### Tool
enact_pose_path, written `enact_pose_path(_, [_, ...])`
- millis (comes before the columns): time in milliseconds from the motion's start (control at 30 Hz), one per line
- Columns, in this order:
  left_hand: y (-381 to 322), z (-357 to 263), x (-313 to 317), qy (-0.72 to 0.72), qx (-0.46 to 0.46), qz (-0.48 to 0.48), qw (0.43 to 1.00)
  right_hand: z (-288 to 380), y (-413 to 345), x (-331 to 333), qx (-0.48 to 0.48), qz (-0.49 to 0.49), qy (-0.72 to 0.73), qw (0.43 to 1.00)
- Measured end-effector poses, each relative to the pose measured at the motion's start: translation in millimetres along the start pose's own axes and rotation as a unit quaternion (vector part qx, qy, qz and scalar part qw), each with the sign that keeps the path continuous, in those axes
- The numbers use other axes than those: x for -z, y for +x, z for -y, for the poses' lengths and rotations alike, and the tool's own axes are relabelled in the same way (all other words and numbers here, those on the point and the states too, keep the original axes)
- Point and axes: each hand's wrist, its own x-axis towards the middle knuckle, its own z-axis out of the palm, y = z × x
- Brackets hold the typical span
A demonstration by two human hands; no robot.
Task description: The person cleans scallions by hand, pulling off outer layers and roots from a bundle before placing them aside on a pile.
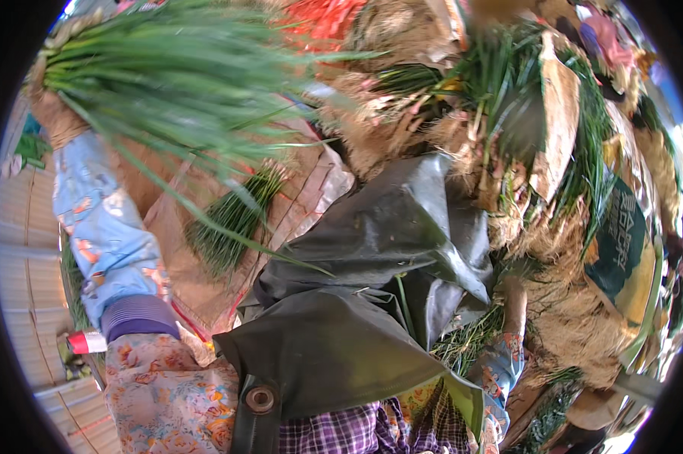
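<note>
My left hand [54,108] is raised at the upper left, its fingers around the base of a large bunch of green onions [165,85]. The long leaves are blurred and fan out to the right, with one leaf trailing down across a dark waterproof apron [341,340] on my lap. My right hand [513,298] is low on the right, beside a pile of fibrous roots [574,323] and loose green leaves [472,335]. Its fingers are blurred, and whether they hold anything is unclear. A smaller green bunch [236,218] lies on a woven sack [176,249] left of the apron.
More onions with pinkish bulbs [506,113] are heaped ahead and to the right. A printed sack [616,244] stands at the right. Red plastic strands [324,22] lie at the top. Corrugated sheeting [23,255] runs along the left. Another person [608,42] is at the upper right.
</note>
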Motion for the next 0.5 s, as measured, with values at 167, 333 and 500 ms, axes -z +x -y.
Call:
enact_pose_path(167, [8,11,148,0.121,0.213,-0.006,0.970,34,11,-27,-0.060,0.045,-0.011,0.997])
enact_pose_path(333, [-35,119,211,0.257,0.469,0.215,0.817,94,33,-58,-0.063,0.094,-0.002,0.994])
enact_pose_path(500, [-89,279,199,0.270,0.462,0.549,0.643,128,43,-84,-0.077,0.141,-0.002,0.987])
